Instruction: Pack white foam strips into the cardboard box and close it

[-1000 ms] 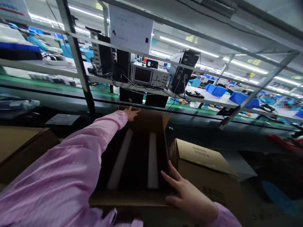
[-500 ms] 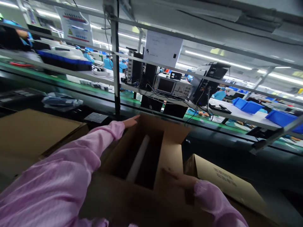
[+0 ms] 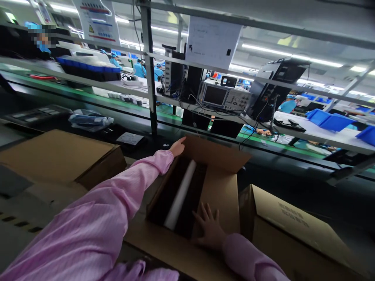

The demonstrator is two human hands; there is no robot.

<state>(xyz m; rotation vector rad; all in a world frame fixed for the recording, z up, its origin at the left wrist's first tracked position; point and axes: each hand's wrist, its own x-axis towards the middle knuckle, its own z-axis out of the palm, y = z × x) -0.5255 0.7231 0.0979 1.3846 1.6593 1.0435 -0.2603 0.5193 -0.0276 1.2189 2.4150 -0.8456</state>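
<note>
An open brown cardboard box [image 3: 225, 203] stands in front of me. Inside its dark opening, a long white strip [image 3: 181, 195] runs lengthwise between black surfaces. My left hand [image 3: 177, 148] is at the far left corner, its fingers closed at the edge of the raised far flap [image 3: 216, 153]; part of the grip is hidden. Over the right flap, my right hand [image 3: 210, 230] lies palm down with its fingers spread, the fingertips near the opening. The near flap [image 3: 164, 242] is folded outward toward me.
A closed carton [image 3: 55, 156] sits to the left, and another carton [image 3: 295, 210] with printed marks to the right. Behind are a plastic-wrapped item [image 3: 90, 120], a metal post [image 3: 150, 78] and a shelf with an oscilloscope [image 3: 215, 95]. People in blue work farther off.
The view has shifted, so the box appears slightly farther right. My right hand has spread its fingers on the right flap. My left hand stays at the far corner, its fingers more bent.
</note>
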